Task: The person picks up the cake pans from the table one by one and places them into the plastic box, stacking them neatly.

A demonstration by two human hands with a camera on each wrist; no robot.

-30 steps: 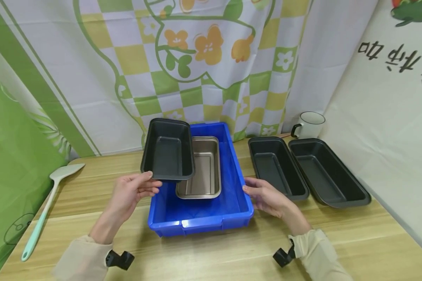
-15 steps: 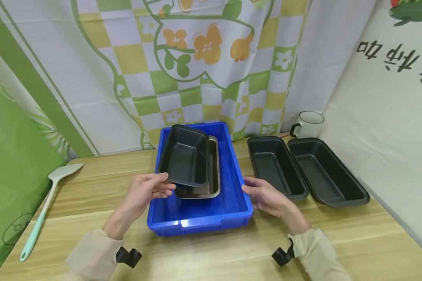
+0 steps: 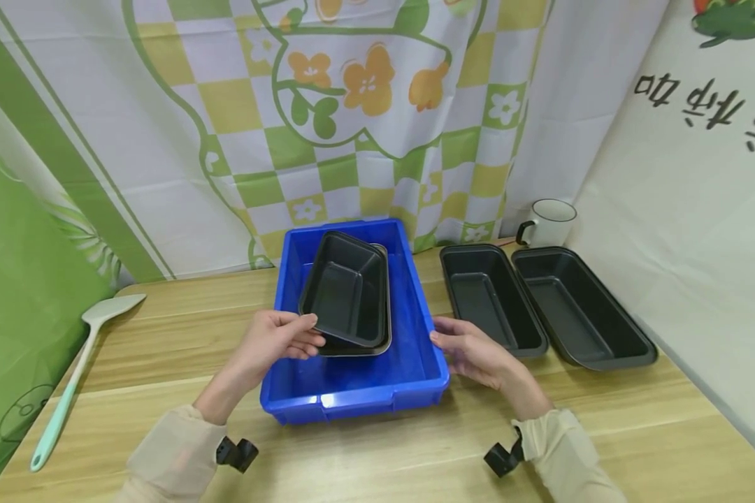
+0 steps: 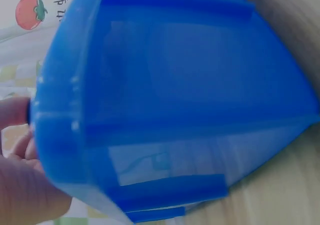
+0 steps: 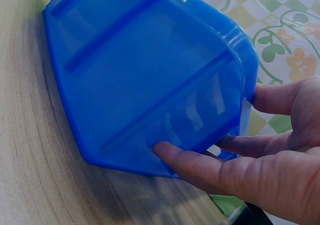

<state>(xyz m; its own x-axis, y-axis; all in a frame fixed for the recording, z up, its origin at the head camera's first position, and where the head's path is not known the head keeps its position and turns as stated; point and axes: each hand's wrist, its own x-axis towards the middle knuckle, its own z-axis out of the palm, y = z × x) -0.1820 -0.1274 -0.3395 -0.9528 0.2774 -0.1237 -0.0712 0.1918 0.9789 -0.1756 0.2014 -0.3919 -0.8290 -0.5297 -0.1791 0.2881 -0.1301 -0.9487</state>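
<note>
My left hand [image 3: 275, 344] pinches the near left corner of a dark loaf pan [image 3: 346, 286], thumb on the rim and fingers below. That pan is tilted, close over a brown-gold loaf pan [image 3: 388, 328] and hiding most of it. The lower pan lies in a blue plastic bin [image 3: 352, 405]. With thumb on the rim and fingers along the outer wall, my right hand [image 3: 478, 353] grips the bin's right side; the right wrist view shows that hand [image 5: 280, 155] at the bin wall [image 5: 150, 70]. In the left wrist view the bin [image 4: 175, 75] hides the pans.
Two more dark loaf pans, one narrower [image 3: 493, 297] and one longer [image 3: 581, 307], lie side by side on the wooden table [image 3: 377, 461] at the right. A white mug [image 3: 550, 223] stands behind them. At the left lies a spatula [image 3: 78, 370]. Curtains hang behind.
My left hand has moved right and brought the dark loaf pan from the bin's left edge down over the brown-gold pan. The right hand keeps its grip on the bin.
</note>
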